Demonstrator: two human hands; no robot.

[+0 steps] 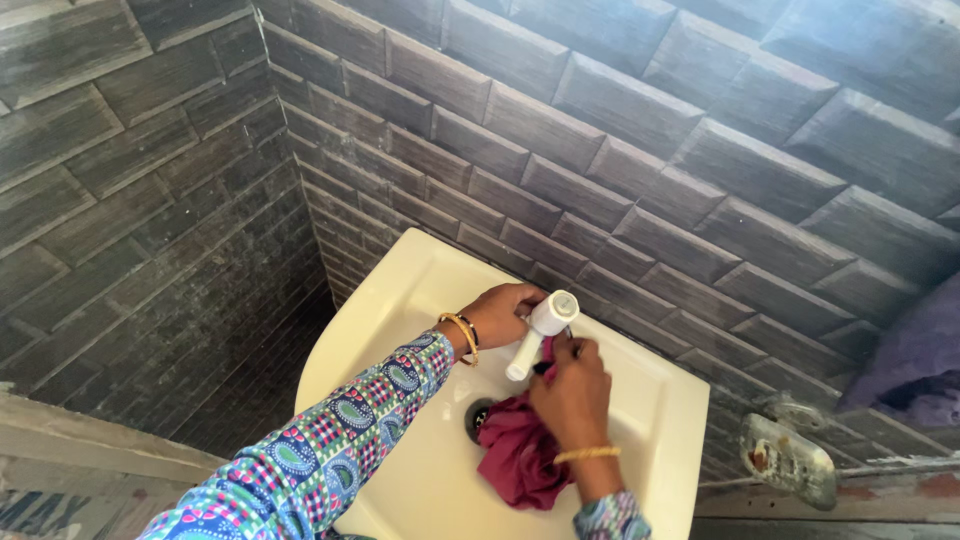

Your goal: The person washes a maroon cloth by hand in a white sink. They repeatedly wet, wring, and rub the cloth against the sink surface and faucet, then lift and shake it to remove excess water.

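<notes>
Tap (537, 335), white plastic, over basin (420, 290) | left hand (500, 312) fingers curled round its body (steadying it) | right hand (572, 392) fingers pinching maroon cloth (520, 455) at its base, apparently wiping

Soft, even daylight fills the frame, brightest on the pale basin (420, 300) at lower centre, which shows no hard glare; the tiled wall (640, 130) dims toward the lower left corner. Shadows are faint and diffuse, gathering under the hands (570, 390); focus is fairly sharp throughout, though tile lines bow slightly near the edges.
</notes>
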